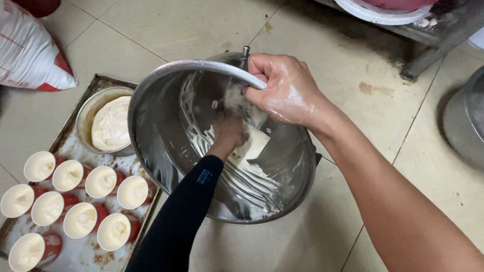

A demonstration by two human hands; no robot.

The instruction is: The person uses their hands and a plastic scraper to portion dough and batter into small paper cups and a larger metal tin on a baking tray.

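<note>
Gripping the rim of the tilted steel mixing bowl with the right hand, fingers curled tight. Reaching inside with the left hand, closed on a pale scraper against the batter-smeared wall. Sitting just beside the bowl: a baking tray carrying filled cups and a smaller bowl of batter.

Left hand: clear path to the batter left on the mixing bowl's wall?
Probably yes. The left hand is already inside the tilted mixing bowl, with nothing between it and the batter streaks; the right hand only grips the rim.
</note>
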